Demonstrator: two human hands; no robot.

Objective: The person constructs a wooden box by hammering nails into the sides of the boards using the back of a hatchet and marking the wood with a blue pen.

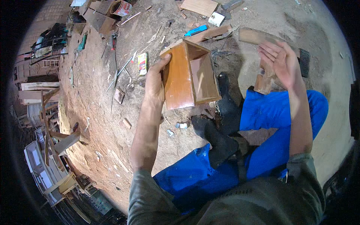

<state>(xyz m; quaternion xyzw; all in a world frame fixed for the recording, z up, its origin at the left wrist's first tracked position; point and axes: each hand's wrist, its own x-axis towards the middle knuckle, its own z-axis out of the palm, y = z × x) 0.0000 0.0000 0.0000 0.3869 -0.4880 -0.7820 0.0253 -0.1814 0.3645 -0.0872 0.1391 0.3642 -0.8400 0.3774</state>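
My left hand (153, 80) grips a small wooden box (179, 77) by its left side, thumb on the varnished orange-brown face. The box is held up and tilted, its open side turned to the right so that the pale inner panel shows. Off to the right, my right hand (284, 66) is raised with the fingers stretched out and the palm bare. Beneath and beside it are a few wooden pieces (263, 80) and a longer wooden board (258, 36). My left fingers behind the box are hidden.
Beyond the box lie a blue marker-like object (195, 30), a plywood piece (199, 6) and a wooden strip (210, 33). A yellow-green packet (142, 63), a red-handled screwdriver (113, 42) and scraps litter the ground leftward. Wooden frames (47, 127) stand at far left.
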